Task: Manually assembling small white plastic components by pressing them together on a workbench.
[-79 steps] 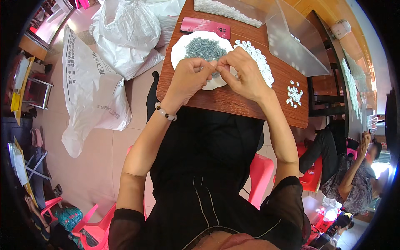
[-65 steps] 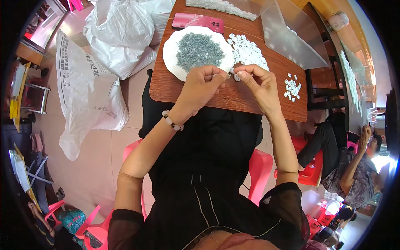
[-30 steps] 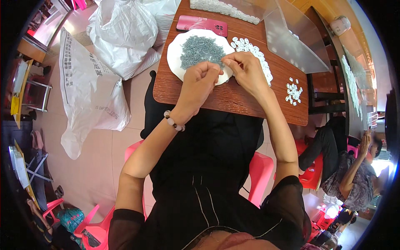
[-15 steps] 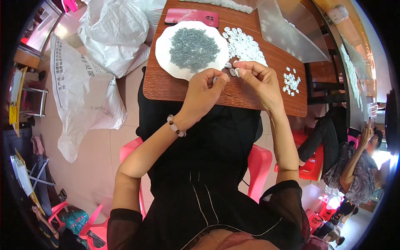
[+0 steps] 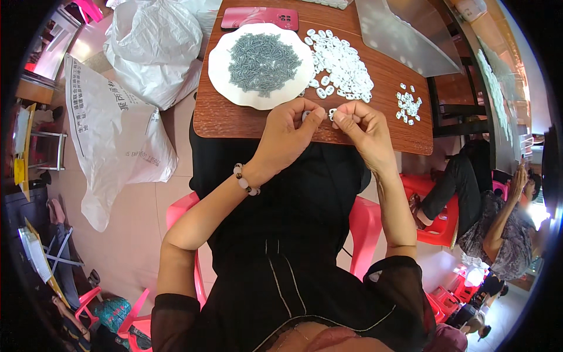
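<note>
Near the table's front edge my hands meet fingertip to fingertip. My right hand (image 5: 368,132) pinches a small white two-holed plastic piece (image 5: 332,114) between thumb and fingers. My left hand (image 5: 288,130) is closed, and a small pale piece (image 5: 305,115) shows among its curled fingers; its kind is partly hidden. Beyond my left hand stands a white scalloped plate (image 5: 218,75) bearing a heap of small grey screw-like pins (image 5: 264,61). A large pile of white oval two-holed pieces (image 5: 345,67) lies to its right, with a few loose ones at its near edge.
A smaller group of white pieces (image 5: 409,108) lies at the table's right. A pink phone (image 5: 258,18) rests behind the plate, and a translucent bin (image 5: 404,38) stands at the back right. White sacks (image 5: 155,50) are on the floor at left. Another person (image 5: 498,234) sits at right.
My right hand has drawn back from the pile's near edge, with a white plastic piece now visible in its fingertips. My left hand stays closed nearby. The whole view has shifted slightly.
</note>
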